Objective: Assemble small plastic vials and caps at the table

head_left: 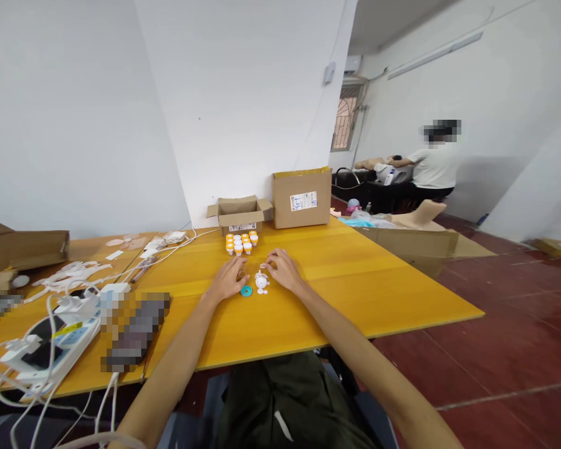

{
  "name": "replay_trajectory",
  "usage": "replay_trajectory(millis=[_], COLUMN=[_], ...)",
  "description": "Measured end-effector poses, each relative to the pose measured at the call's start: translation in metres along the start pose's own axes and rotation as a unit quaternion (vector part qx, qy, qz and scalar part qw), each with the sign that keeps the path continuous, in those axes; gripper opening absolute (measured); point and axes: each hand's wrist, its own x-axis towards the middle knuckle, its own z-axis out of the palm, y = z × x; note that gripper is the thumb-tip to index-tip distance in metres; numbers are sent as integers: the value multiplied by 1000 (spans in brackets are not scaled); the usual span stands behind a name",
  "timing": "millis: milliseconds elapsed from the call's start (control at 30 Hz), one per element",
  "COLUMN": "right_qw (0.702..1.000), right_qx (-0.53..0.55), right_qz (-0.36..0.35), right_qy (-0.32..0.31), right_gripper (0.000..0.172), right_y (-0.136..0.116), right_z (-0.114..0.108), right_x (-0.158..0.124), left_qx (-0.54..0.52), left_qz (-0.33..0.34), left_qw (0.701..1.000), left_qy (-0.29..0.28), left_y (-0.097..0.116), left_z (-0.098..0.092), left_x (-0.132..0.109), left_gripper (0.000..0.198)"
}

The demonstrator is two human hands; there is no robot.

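My left hand (225, 280) rests on the wooden table with its fingers curled down; what is between them, if anything, I cannot make out. Just below its thumb lies a flat teal ring (246, 291). Opposite, my right hand (284, 270) has thumb and fingertips drawn together at a small white piece (262, 266). Between the two hands is a cluster of small white parts (262, 280), with a few tiny white discs (262, 291) in front of it. Behind my hands stand several small white jars with orange bands (239, 243).
An open cardboard box (240, 218) and a taller closed carton (302, 199) stand at the table's back. A phone (140, 330), a power strip (81, 337) and tangled white cables cover the left side. Another person (434, 165) sits far right, facing away.
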Motion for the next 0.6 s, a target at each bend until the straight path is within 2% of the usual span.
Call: replay_trajectory(millis=[233, 433, 600], right_qw=[997, 997, 992], right_qx=[-36, -12, 11], right_qz=[25, -11, -46], right_qy=[-69, -71, -114], right_gripper=[12, 5, 20], right_y=[-4, -10, -13], right_z=[-8, -18, -24], right_x=[-1, 0, -2], left_qx=[13, 13, 26], left_qz=[39, 65, 63], left_qw=[999, 998, 997], left_qy=[10, -10, -24], left_y=[0, 2, 0], left_z=[-1, -2, 0], left_x=[-2, -2, -2], left_gripper=[43, 49, 52])
